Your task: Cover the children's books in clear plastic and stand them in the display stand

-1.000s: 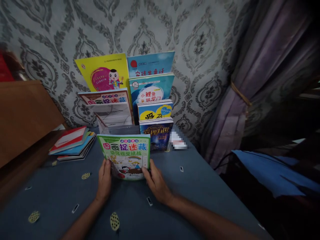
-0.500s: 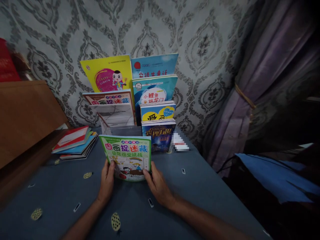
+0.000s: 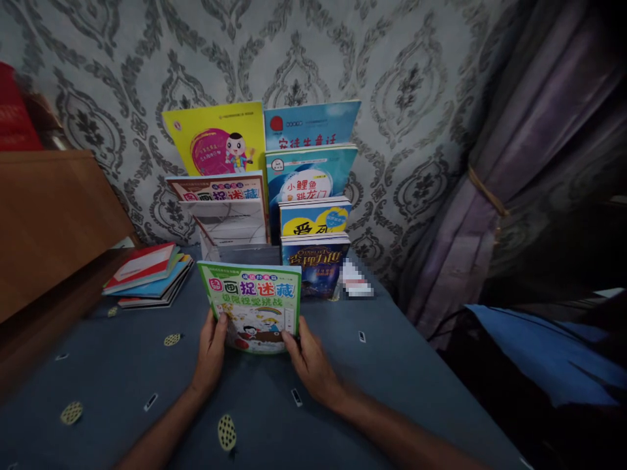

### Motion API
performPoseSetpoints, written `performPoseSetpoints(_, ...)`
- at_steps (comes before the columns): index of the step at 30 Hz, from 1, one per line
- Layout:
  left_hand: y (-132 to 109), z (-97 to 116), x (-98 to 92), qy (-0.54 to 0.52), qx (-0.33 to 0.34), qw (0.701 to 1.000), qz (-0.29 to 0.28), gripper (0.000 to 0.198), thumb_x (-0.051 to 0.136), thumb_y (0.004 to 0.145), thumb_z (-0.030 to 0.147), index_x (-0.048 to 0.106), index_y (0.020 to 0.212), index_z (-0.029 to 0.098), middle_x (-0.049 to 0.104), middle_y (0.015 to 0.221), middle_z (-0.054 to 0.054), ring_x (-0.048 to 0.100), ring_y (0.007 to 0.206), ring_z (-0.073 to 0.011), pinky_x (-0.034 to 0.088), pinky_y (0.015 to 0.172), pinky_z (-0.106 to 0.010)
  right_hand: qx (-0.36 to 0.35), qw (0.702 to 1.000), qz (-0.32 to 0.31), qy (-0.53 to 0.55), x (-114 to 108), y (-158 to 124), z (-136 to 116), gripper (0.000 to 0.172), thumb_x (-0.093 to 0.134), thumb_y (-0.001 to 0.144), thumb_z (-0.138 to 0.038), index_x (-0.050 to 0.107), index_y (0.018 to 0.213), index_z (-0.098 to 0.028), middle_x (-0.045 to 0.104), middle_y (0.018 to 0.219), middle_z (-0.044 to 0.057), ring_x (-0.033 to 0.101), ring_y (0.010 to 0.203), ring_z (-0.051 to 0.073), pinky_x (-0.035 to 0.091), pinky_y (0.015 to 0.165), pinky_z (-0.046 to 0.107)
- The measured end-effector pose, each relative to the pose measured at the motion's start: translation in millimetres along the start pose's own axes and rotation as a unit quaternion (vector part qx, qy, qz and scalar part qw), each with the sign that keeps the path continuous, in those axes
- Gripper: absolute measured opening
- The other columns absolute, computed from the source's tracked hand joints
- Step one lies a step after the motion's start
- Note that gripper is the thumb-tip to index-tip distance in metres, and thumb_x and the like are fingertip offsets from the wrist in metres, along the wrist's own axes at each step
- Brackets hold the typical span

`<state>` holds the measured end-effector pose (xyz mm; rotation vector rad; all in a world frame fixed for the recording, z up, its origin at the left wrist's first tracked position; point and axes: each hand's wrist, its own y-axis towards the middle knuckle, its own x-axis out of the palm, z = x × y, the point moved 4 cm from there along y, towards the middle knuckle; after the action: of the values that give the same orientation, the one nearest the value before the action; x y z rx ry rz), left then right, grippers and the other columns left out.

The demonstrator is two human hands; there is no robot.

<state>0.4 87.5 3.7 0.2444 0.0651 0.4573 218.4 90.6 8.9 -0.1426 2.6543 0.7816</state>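
A green-bordered picture book (image 3: 255, 307) is held tilted upright just above the table by both hands. My left hand (image 3: 212, 346) grips its left edge, thumb on the cover. On the right edge, my right hand (image 3: 311, 359) has its thumb on the front too; the other fingers of both hands are partly hidden behind. Behind it stands a tiered book rack (image 3: 247, 254), partly covered. Its left side holds a yellow book (image 3: 215, 127) and a brown-topped book (image 3: 215, 188). On the right are a blue book (image 3: 313, 124), a teal book (image 3: 313, 173), yellow-and-blue books (image 3: 316, 219) and dark blue books (image 3: 316, 267).
A loose stack of thin books (image 3: 147, 274) lies at the left on the blue tablecloth (image 3: 264, 418). Beside it is a brown wooden box or board (image 3: 53, 215). A pixelated white item (image 3: 356, 281) lies right of the rack. A purple curtain (image 3: 455, 222) hangs at the right.
The view has shifted slightly, so the rack sits a little farther right and higher. Both hands keep the same hold on the green-bordered book.
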Motion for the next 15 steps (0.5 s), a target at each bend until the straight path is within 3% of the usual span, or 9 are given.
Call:
performPoseSetpoints(6,1,16,7.9,-0.021,0.062,0.995,-0.078,0.052,0.066,0.085,0.052,0.058,0.124,0.019,0.069,0.122,-0.010,0.063,0.118,-0.0273,0.050,0.103,-0.039,0.007,0.999,0.010,-0.033,-1,-1,11,0.028,0.042,0.103,-0.041,0.058,0.112,-0.021,0.074,0.091,0.008,0.071,0.081,0.024,0.056,0.071,0.033)
performPoseSetpoints(11,9,-2,3.0,0.002,0.078,0.993,-0.087,0.059,0.068,0.081,0.048,0.051,0.129,0.018,0.063,0.130,-0.014,0.058,0.126,-0.0286,0.045,0.109,-0.042,0.001,0.999,0.000,-0.052,-3,0,18,0.028,0.043,0.103,-0.040,0.059,0.114,-0.020,0.074,0.097,0.009,0.071,0.088,0.024,0.057,0.076,0.033)
performPoseSetpoints(15,14,-8,-1.5,0.062,0.100,0.988,-0.099,0.059,0.066,0.083,0.047,0.049,0.130,0.016,0.064,0.127,-0.015,0.060,0.122,-0.0292,0.047,0.105,-0.044,-0.020,0.998,-0.001,-0.066,-4,1,18,0.026,0.044,0.102,-0.036,0.058,0.116,-0.020,0.075,0.095,0.009,0.072,0.086,0.025,0.057,0.073,0.033)
